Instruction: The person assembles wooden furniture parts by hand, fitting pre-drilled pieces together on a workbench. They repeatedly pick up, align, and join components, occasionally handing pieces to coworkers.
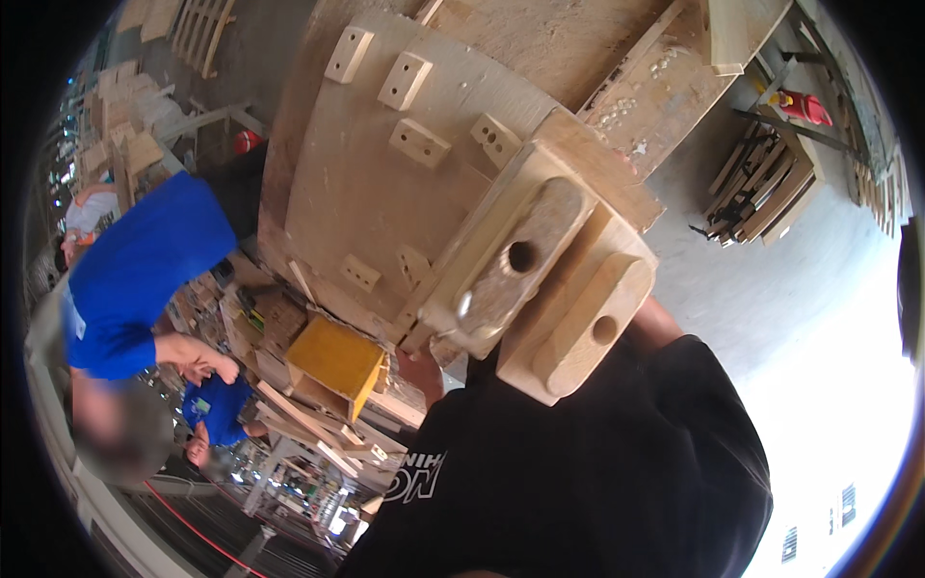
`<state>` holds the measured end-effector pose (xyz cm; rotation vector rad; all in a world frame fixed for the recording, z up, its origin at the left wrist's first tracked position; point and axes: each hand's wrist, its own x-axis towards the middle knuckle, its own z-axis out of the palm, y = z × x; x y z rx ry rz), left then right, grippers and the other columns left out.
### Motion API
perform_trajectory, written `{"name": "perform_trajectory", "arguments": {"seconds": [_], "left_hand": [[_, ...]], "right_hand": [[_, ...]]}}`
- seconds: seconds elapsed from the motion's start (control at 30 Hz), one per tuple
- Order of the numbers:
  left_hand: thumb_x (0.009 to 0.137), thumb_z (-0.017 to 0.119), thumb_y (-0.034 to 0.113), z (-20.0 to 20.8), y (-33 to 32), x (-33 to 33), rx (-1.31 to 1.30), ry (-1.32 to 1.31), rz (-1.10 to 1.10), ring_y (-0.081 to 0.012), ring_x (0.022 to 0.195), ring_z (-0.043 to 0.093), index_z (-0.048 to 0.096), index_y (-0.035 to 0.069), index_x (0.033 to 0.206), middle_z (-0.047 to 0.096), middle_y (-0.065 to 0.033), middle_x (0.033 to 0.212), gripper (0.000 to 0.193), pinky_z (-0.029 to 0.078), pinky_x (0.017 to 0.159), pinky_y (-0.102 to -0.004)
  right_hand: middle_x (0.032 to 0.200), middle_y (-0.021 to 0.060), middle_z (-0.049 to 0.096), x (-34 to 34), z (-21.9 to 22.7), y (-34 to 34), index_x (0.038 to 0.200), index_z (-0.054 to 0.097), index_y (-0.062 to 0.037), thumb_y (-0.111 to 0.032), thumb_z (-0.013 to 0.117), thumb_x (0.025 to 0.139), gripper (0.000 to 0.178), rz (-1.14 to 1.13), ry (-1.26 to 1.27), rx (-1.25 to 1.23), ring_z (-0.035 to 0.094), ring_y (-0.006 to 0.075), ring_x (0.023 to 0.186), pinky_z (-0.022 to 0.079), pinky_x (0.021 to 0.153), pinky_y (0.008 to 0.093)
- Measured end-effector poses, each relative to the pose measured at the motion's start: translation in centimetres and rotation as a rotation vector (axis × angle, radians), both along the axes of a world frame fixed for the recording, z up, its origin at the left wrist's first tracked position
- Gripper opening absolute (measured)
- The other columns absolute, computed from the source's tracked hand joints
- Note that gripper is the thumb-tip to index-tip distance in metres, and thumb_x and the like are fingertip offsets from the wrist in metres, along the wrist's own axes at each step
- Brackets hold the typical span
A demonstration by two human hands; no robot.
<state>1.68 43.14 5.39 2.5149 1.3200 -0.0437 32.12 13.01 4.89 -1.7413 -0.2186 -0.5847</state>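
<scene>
Close in front of me are two thick wooden blocks side by side. The left wooden block (530, 226) has a worn, raised oblong with a dark round hole. The right wooden block (590, 328) is paler, with a similar rounded oblong and a hole. My left hand (420, 372) is at the near left corner of the left block, closed against its edge, its fingers partly hidden. My right hand (653, 324) reaches behind the right block from the near right side; its fingers are covered by the wood, and only the part near the wrist shows.
Beyond the blocks lies a wooden board (328, 193) bearing several small drilled blocks (419, 143). A yellow box (337, 354) and wood strips stand left. Two people in blue shirts (145, 260) are at the left. Stacked wood (766, 183) sits at the far right.
</scene>
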Motion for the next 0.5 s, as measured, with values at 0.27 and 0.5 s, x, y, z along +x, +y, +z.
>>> {"name": "perform_trajectory", "arguments": {"seconds": [0.27,0.5], "left_hand": [[0.077,0.081,0.021,0.7,-0.4,2.0,-0.164,-0.178,0.068,-0.035,0.096,0.065,0.057,-0.003,0.114,0.067,-0.0201,0.102,0.051,0.051,0.081,-0.0415],[0.08,0.077,0.015,0.1,-0.7,0.2,-0.083,-0.215,-0.017,-0.0365,0.095,0.067,0.058,-0.004,0.113,0.068,-0.0227,0.098,0.042,0.051,0.079,-0.0406]], "right_hand": [[0.126,0.0111,0.057,-3.0,-1.2,1.1,0.13,0.05,-0.0107,-0.041,0.058,0.091,0.05,0.363,0.74,0.853,0.059,0.0254,0.111,0.044,0.1,0.0437],[0.111,0.0103,0.068,-3.1,0.2,-0.7,0.112,0.067,-0.0042,-0.026,0.071,0.087,0.034,0.356,0.852,0.939,0.063,0.0201,0.1,0.05,0.09,0.0329]]}}
